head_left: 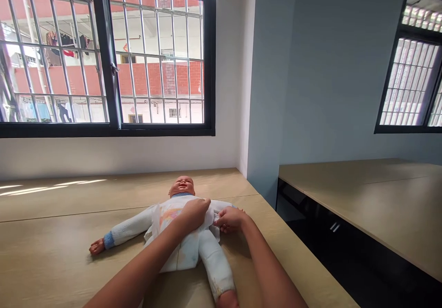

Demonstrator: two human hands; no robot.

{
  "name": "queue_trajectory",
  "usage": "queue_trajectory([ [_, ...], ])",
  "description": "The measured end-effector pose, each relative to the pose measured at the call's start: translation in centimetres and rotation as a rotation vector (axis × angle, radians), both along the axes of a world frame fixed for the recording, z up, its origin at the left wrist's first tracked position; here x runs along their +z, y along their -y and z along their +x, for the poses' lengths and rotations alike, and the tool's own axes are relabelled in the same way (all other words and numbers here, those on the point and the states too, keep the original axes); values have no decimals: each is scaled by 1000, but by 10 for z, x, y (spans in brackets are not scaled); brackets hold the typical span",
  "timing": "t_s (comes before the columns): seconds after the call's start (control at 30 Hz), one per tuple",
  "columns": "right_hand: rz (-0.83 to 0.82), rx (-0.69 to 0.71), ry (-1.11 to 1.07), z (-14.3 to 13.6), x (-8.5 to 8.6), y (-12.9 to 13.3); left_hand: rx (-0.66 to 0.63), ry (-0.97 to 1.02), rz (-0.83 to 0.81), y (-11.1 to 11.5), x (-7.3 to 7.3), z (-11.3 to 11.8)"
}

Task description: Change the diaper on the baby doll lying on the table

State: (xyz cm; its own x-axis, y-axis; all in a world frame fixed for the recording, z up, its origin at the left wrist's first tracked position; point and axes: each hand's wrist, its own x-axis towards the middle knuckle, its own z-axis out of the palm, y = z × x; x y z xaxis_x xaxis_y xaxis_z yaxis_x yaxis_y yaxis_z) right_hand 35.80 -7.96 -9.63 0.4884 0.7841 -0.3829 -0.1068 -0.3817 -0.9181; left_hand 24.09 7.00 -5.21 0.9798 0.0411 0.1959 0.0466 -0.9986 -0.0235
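A baby doll (182, 186) lies on its back on the table, head away from me, in a pale suit with blue cuffs. Around its middle is what looks like a white diaper (168, 213) with an orange and pink print and thin ruffled edges. My left hand (197, 210) is closed over the doll's front at the diaper's upper right edge; what its fingers pinch is hidden. At the doll's right-hand side in the view, my right hand (230, 218) pinches the white side edge of the diaper. My left forearm covers part of the doll's body and one leg.
The light wooden table (51, 252) ends in a slanting edge on the right. Across a dark gap stands a second table (362, 193). Behind are a white wall, a blue-grey pillar (267, 91) and a barred window (157, 59).
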Motion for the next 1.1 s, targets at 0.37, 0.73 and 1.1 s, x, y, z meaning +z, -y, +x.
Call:
queue_trajectory([
  [0.37,124,-18,-98,-1,3,3,-77,-46,-81,-6,3,-11],
  [0.73,135,-62,-134,3,-2,7,123,-255,-150,0,8,-18],
  [1.1,409,32,-127,-24,6,-13,136,-247,-89,9,6,-15],
])
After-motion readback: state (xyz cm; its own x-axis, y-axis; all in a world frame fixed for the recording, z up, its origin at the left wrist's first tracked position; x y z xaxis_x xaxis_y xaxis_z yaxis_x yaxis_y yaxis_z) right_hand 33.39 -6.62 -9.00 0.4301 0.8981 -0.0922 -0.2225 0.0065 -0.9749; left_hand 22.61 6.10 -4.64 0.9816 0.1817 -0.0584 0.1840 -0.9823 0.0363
